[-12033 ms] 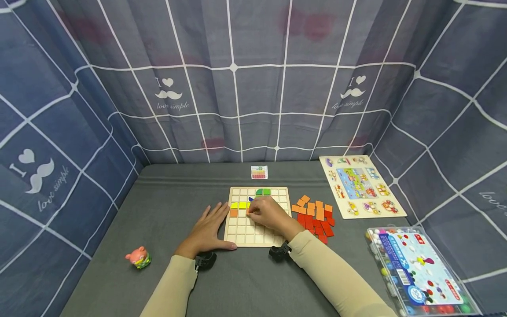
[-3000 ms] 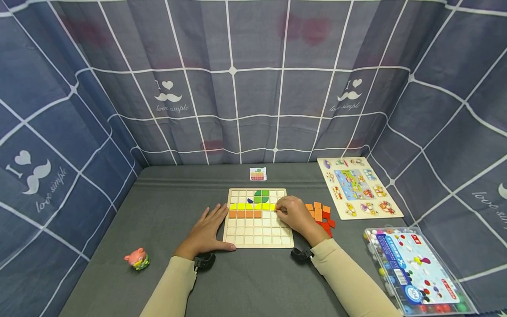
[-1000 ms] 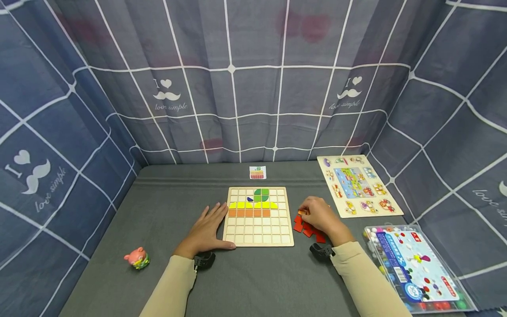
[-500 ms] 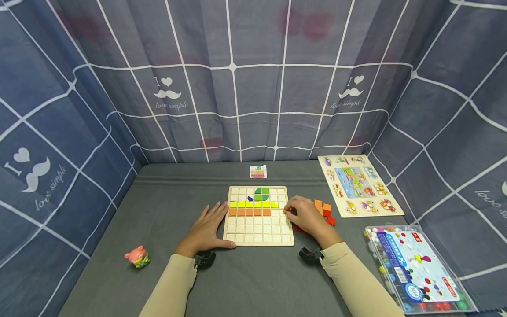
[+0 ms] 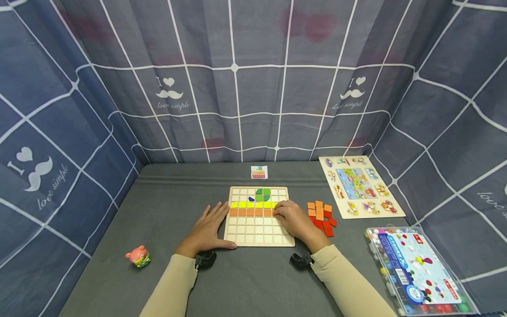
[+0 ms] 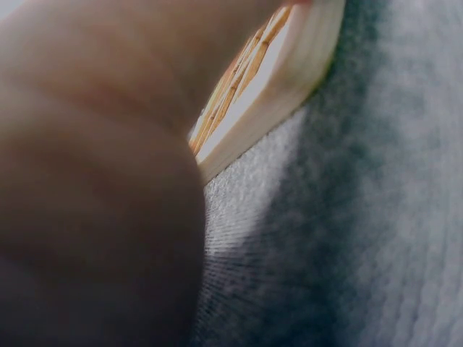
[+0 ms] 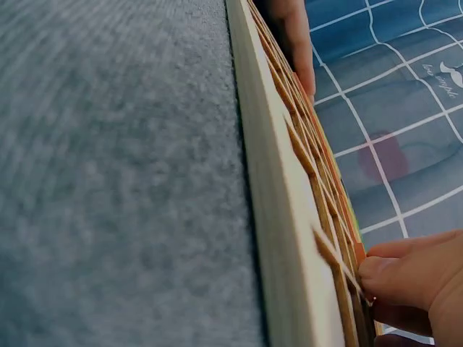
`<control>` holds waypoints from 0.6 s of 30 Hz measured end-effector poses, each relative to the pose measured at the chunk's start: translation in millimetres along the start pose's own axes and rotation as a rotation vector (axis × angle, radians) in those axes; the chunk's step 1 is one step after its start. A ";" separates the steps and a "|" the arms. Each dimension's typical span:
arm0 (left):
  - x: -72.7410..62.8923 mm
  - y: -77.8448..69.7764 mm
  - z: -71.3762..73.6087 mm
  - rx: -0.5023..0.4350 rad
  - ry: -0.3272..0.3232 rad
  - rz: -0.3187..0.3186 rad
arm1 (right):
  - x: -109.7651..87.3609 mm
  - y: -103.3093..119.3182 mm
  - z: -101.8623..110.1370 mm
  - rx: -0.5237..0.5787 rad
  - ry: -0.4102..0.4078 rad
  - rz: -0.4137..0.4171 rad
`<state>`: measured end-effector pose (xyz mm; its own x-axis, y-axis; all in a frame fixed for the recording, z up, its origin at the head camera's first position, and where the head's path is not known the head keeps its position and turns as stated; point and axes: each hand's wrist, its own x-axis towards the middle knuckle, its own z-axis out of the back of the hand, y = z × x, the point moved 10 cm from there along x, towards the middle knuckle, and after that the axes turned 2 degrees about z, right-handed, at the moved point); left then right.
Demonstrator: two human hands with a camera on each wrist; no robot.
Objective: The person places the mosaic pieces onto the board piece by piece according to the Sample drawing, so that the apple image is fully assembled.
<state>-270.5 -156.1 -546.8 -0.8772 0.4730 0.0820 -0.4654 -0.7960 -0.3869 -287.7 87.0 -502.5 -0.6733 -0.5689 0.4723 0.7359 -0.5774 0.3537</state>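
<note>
A wooden grid board [image 5: 259,240] lies on the grey cloth, with a row of yellow tiles [image 5: 248,205] above a row of orange tiles [image 5: 247,212]. Green pieces [image 5: 263,195] and a small blue piece [image 5: 251,199] sit higher on it. My right hand [image 5: 295,222] is over the board's right side, thumb and fingers pinching an orange tile [image 7: 359,251] at the right end of the orange row. Its fingers mostly hide that tile in the head view. Spread along the board's left edge, my left hand [image 5: 207,229] rests with straight fingers, its thumb at the lower left corner.
Loose orange and red tiles [image 5: 327,228] lie right of the board. A small printed card [image 5: 259,172] is behind it. Farther right are a picture puzzle board [image 5: 348,211] and a clear box [image 5: 420,268] of coloured parts. A pink figurine [image 5: 138,256] stands at left.
Yellow, green and orange pieces have been added to the board over these seconds. My right hand has just brought an orange tile leftward from the pile; the left hand stayed put.
</note>
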 end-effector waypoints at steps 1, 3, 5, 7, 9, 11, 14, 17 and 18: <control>0.3 -0.1 -0.5 0.002 0.001 0.000 | -1.0 -0.5 0.0 0.000 0.000 -0.005; 0.8 -0.3 -1.7 0.011 0.004 0.001 | -3.0 -1.2 0.0 -0.002 0.001 -0.011; 0.8 0.4 -1.6 0.014 0.006 0.005 | -3.5 -0.6 0.1 0.000 -0.002 -0.005; 0.9 0.4 -1.5 0.016 0.006 0.004 | -4.2 -0.3 2.1 0.008 -0.020 0.001; 0.8 0.4 -1.1 0.016 0.004 0.003 | -5.0 -1.3 6.0 0.019 -0.049 0.003; 0.6 0.3 -1.0 0.014 0.003 0.004 | -6.7 -4.7 12.4 0.021 -0.087 -0.005; 0.5 0.4 -1.1 0.011 0.004 0.005 | -11.8 -16.9 24.8 -0.005 -0.129 -0.067; 0.5 0.3 -0.7 0.010 0.002 0.004 | -20.3 -36.8 36.9 -0.060 -0.134 -0.172; 0.5 0.4 -0.5 0.010 0.001 0.005 | -23.8 -44.1 40.8 -0.077 -0.126 -0.213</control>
<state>-271.0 -155.9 -547.3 -0.8792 0.4697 0.0793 -0.4625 -0.8019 -0.3781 -301.2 149.9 -496.4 -0.7950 -0.3547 0.4921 0.5673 -0.7219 0.3961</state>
